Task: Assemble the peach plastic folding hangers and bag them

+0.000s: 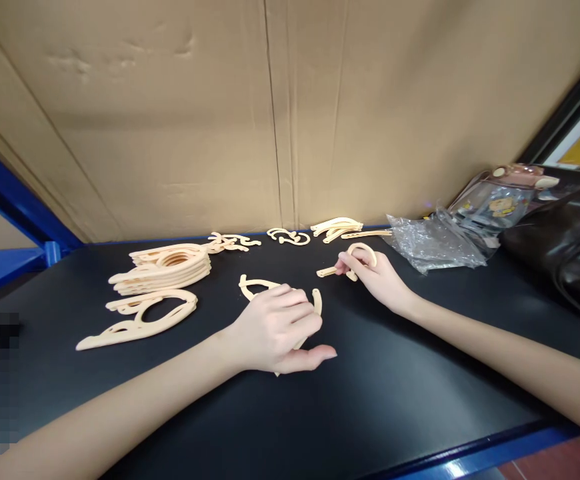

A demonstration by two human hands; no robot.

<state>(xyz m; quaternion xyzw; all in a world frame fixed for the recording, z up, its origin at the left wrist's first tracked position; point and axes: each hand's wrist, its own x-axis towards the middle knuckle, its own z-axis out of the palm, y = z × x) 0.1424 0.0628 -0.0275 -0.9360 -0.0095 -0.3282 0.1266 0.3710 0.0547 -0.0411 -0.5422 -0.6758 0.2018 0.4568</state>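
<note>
My left hand (283,327) lies over a cream plastic hanger frame (250,287) on the black table. Its fingers curl down around the frame and its thumb sticks out to the right. Much of that frame is hidden under the palm; a curved end shows beyond the fingers. My right hand (373,277) is closed on a cream plastic hanger hook (363,251), just above the table. A short flat cream strip (327,272) juts out left of its fingertips. Left of my left hand, a loose hanger frame (165,325) lies in front of a stack of similar frames (165,270).
Along the back lie small curved pieces (233,241), several hooks (290,237) and slim curved arms (337,228). Clear plastic bags (435,240), a transparent container (495,200) and a dark leather bag (565,240) occupy the right. A cardboard wall (195,120) rises behind.
</note>
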